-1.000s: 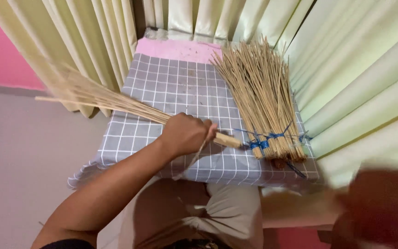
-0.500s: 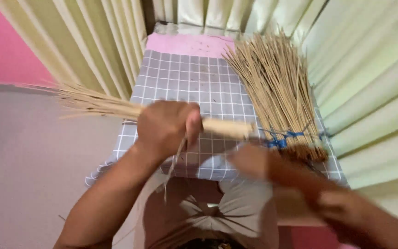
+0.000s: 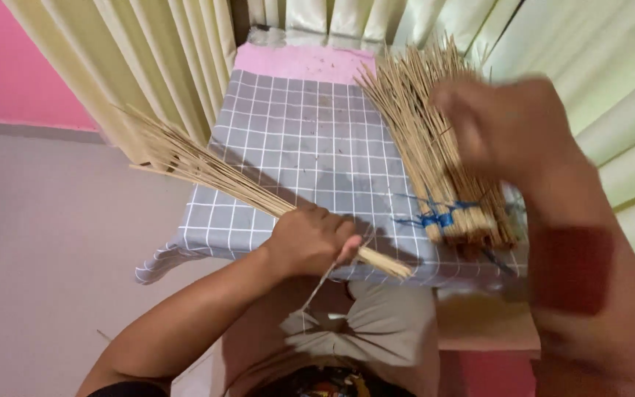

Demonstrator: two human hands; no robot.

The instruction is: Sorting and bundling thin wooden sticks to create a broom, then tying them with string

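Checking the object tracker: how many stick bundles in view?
2. One thin bundle gripped in the left hand, angled over the table's left edge. One larger fanned bundle, tied with blue cord, lies on the checked cloth under the blurred right hand.

Dry matt straw sticks (blue binding, perhaps plastic); checked cloth, matt.

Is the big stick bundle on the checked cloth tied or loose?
Tied. Blue cord wraps the big stick bundle near its cut end, while its tips fan out toward the curtain.
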